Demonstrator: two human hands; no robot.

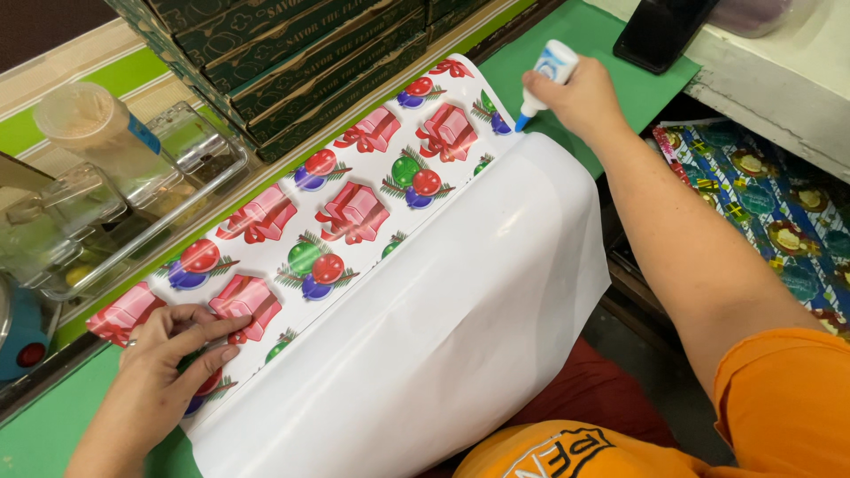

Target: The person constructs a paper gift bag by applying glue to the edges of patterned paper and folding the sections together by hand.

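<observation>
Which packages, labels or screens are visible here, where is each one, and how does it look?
Glue bottle: in the right hand, white, blue label, blue tip down on the wrapping paper.
Cardboard boxes: stacked top centre, dark green, flat.
Phone: top right, black, screen dark.

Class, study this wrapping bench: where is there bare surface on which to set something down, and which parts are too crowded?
Bare green surface lies beyond the right hand and its glue bottle, up to the black phone. A smaller green patch sits beside the left hand. The wrapping paper fills the middle; clear plastic containers and dark green boxes crowd the far edge.
</observation>
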